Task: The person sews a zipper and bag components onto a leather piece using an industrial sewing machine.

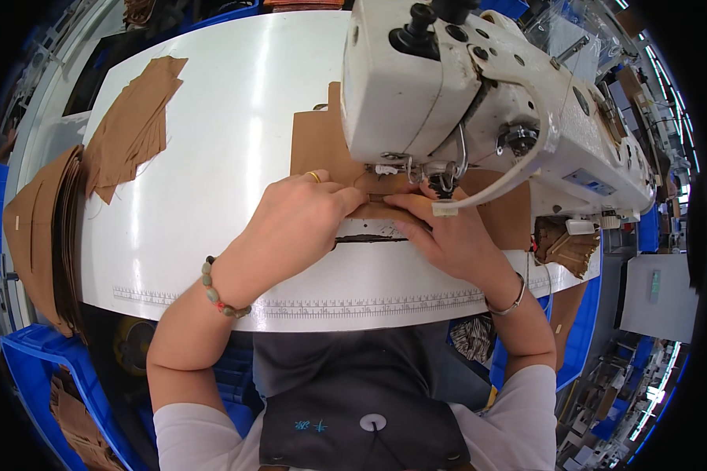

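A brown fabric piece [317, 146] lies flat on the white sewing table [212, 196], running under the head of a white industrial sewing machine [479, 94]. My left hand [298, 220], with a ring and a bead bracelet, presses down on the fabric just left of the presser foot [445, 185]. My right hand [448, 235], with a metal bangle at the wrist, holds the fabric's near edge right beside the needle. The fingertips of both hands almost meet on a small folded brown piece in front of the foot.
Several cut brown pieces [130, 129] lie at the table's far left, and a thick stack of them [43, 228] hangs off the left edge. Blue bins [39, 377] stand below on the left. More brown scraps [565, 247] sit right of the machine. A ruler strip [369, 304] runs along the near edge.
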Action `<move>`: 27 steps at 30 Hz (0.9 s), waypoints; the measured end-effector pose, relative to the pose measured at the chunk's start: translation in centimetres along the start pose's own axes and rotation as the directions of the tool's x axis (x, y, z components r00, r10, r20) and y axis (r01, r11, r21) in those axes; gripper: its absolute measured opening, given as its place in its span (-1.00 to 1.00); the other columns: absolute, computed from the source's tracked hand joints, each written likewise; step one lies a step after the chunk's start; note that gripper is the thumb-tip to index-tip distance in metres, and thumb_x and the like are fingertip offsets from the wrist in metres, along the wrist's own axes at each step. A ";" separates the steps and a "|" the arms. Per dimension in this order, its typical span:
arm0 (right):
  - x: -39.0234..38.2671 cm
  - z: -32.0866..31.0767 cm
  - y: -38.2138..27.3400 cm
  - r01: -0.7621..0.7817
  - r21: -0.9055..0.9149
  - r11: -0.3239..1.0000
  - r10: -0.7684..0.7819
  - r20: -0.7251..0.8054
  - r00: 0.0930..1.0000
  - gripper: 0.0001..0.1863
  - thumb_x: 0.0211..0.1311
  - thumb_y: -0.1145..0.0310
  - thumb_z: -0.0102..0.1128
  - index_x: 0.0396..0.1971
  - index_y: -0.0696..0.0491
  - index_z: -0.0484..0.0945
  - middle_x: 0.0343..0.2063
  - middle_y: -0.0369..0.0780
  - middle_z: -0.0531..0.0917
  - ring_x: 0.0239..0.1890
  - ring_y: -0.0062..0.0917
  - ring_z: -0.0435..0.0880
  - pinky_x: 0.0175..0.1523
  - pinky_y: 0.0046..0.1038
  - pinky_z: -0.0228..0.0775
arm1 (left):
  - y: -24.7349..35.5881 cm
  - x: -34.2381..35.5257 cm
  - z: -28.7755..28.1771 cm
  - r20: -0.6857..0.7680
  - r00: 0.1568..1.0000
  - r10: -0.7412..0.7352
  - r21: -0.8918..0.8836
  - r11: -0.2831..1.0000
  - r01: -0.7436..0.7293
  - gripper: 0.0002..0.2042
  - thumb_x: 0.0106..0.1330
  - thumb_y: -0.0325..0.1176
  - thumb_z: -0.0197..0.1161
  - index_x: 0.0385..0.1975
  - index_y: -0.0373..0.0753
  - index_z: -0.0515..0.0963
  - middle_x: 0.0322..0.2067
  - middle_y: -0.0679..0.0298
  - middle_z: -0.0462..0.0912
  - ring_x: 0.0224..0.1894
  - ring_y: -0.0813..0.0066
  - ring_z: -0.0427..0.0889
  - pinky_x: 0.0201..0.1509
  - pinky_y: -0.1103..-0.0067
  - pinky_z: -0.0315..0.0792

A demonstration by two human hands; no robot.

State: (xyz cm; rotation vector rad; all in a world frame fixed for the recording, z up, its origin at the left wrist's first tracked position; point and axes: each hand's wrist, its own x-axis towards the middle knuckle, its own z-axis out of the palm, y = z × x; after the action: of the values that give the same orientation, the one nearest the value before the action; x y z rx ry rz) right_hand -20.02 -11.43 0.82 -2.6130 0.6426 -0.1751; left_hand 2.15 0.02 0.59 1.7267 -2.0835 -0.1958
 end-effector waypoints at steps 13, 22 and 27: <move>-1.2 3.0 0.5 0.200 -0.146 0.969 -0.212 -0.071 0.975 -0.30 0.20 0.03 0.41 0.26 0.11 0.51 0.15 -0.05 0.64 0.17 -0.11 0.60 0.41 0.08 0.23 | 1.0 -2.0 1.9 -0.081 0.985 0.154 0.251 0.959 -0.129 -0.59 0.20 -0.23 0.42 0.05 -0.19 0.68 0.06 0.25 0.73 0.13 0.25 0.69 0.12 0.40 0.60; -1.1 2.2 1.6 0.165 -0.184 0.969 -0.160 0.042 0.986 -0.05 0.12 -0.04 0.45 0.44 0.13 0.30 0.46 -0.11 0.33 0.53 -0.12 0.21 0.53 -0.12 0.13 | 0.2 -1.9 3.4 -0.120 0.992 0.048 0.187 0.982 -0.025 -0.42 0.27 0.00 0.36 0.18 -0.27 0.58 0.21 0.21 0.63 0.24 0.18 0.61 0.27 0.34 0.51; -0.9 1.8 1.8 0.169 -0.129 0.977 -0.161 0.069 0.985 -0.01 0.09 -0.05 0.47 0.45 0.14 0.29 0.44 -0.07 0.33 0.52 -0.08 0.21 0.53 -0.13 0.13 | 0.3 -1.7 3.5 -0.109 0.993 0.041 0.188 0.982 -0.020 -0.43 0.28 -0.05 0.36 0.20 -0.28 0.56 0.25 0.24 0.57 0.27 0.23 0.57 0.30 0.37 0.46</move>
State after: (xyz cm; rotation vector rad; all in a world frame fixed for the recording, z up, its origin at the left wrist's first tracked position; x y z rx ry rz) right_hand -21.21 -11.76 -1.62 -2.7910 0.4309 -0.1084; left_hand 0.68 1.22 -2.81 1.7659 -2.1003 0.1087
